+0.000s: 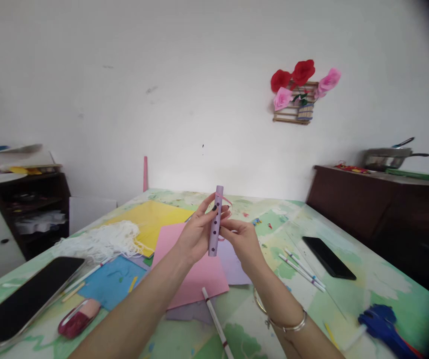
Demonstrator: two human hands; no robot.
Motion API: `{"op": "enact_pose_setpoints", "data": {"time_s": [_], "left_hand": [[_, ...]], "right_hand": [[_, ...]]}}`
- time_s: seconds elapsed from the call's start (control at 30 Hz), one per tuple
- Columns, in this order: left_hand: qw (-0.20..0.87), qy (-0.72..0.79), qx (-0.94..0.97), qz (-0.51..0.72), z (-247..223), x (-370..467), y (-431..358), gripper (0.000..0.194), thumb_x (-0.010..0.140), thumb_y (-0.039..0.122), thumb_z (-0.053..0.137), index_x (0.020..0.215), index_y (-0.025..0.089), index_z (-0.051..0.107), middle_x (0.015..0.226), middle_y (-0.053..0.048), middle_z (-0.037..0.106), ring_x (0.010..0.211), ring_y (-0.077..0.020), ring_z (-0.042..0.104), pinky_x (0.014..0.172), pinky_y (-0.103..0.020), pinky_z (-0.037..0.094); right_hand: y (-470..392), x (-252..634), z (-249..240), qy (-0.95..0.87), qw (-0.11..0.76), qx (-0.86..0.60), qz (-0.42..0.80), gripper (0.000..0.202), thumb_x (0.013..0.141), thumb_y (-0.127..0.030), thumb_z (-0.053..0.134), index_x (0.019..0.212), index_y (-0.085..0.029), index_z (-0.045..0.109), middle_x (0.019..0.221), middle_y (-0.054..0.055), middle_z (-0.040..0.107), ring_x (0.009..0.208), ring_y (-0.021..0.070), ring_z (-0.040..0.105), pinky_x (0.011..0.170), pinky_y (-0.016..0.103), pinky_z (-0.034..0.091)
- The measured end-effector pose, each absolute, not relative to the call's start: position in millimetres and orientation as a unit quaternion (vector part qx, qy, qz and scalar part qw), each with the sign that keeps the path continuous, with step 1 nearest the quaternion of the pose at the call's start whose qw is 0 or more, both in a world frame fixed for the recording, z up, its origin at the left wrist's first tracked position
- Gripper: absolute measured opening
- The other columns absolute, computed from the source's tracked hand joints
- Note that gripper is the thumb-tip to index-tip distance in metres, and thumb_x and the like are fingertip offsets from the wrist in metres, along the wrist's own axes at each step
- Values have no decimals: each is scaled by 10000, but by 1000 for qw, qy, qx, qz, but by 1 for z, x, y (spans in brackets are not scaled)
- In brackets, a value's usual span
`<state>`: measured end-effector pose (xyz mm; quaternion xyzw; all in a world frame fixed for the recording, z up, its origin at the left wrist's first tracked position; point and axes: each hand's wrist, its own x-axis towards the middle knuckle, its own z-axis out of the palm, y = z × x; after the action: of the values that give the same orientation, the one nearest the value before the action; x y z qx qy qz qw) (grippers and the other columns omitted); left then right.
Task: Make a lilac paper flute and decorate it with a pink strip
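Observation:
A purple paper tube with a row of dark dots stands nearly upright above the table, leaning slightly. My left hand holds it, thumb across the front and fingers behind. A thin pink strip loops out near the tube's upper part. My right hand is at the tube's right side, its fingers pinched together close to a small pink curl; whether it grips that curl is unclear. Below the hands lie a pink sheet and a lilac sheet.
On the patterned table are white yarn, yellow paper, blue paper, a stapler, markers, a marker in front, a large phone, another phone and a blue glue gun.

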<state>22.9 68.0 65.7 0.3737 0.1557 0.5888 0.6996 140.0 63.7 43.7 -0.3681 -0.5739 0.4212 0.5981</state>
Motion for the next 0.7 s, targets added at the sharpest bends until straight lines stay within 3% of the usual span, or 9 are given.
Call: {"op": "enact_pose_setpoints", "data": {"time_s": [0.13,0.37,0.6,0.7], "left_hand": [[698,163,356,600,66,22,69,435,830,110,586,1227,274,517,936,-37,664,855,-147,658,585,-194,501],[707,159,327,606,67,25,68,403,856,91,532,1228,247,524,927,-42,669,733,-105,652,643,-199,518],[700,148,345,608,61,21,75,419,827,123,591,1202,299,532,922,-9,658,615,-84,606,444,-169,427],[689,153,349,617,60,20,78,423,819,124,602,1202,292,534,951,-18,654,654,-93,617,472,-180,446]], "right_hand": [[62,140,45,-572,594,-348,446,147,625,-189,636,727,-189,741,654,3,675,648,151,564,693,299,455],[66,139,41,-598,606,-379,363,68,575,-149,671,630,-183,651,610,-22,618,584,118,507,595,260,403],[60,142,48,-557,600,-309,484,114,580,-146,611,682,-187,580,703,-3,667,717,152,608,715,295,453],[59,143,50,-564,592,-319,480,128,578,-133,580,695,-186,574,731,10,682,774,173,633,751,313,459]]}}
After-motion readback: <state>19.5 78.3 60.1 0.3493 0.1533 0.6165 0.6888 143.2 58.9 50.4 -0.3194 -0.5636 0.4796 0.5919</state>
